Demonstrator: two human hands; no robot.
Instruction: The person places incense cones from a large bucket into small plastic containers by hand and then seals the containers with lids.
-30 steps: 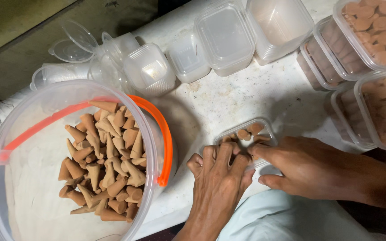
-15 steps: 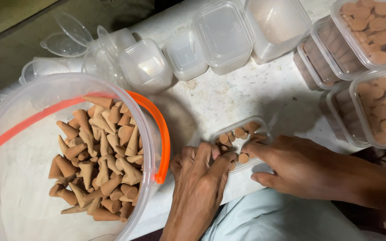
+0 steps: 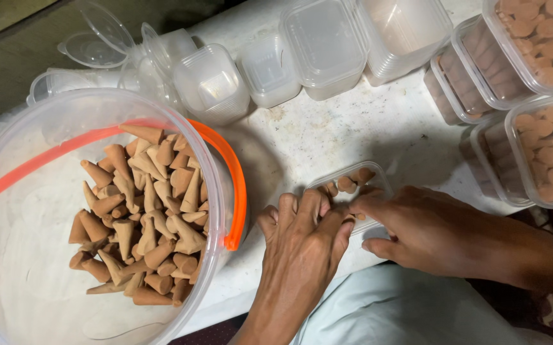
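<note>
A small clear plastic container (image 3: 374, 174) lies on the white tabletop (image 3: 340, 128) with brown cones (image 3: 347, 185) standing in it. My left hand (image 3: 305, 239) reaches from below, its fingers bunched over the cones at the container's near left side. My right hand (image 3: 430, 230) comes in from the right, with its fingertips on the container's near edge and its thumb below it. To the left stands a large clear bucket (image 3: 219, 172) with an orange handle (image 3: 238, 191), holding a loose heap of brown cones (image 3: 142, 211).
Empty clear containers (image 3: 324, 45) and loose lids (image 3: 94, 48) line the back of the table. Stacked containers filled with cones (image 3: 548, 147) stand at the right edge. Light blue cloth (image 3: 391, 306) covers my lap below the table edge.
My left fingers have drawn together over the cones at the small container. The right hand stays at its near edge. The view has shifted slightly.
</note>
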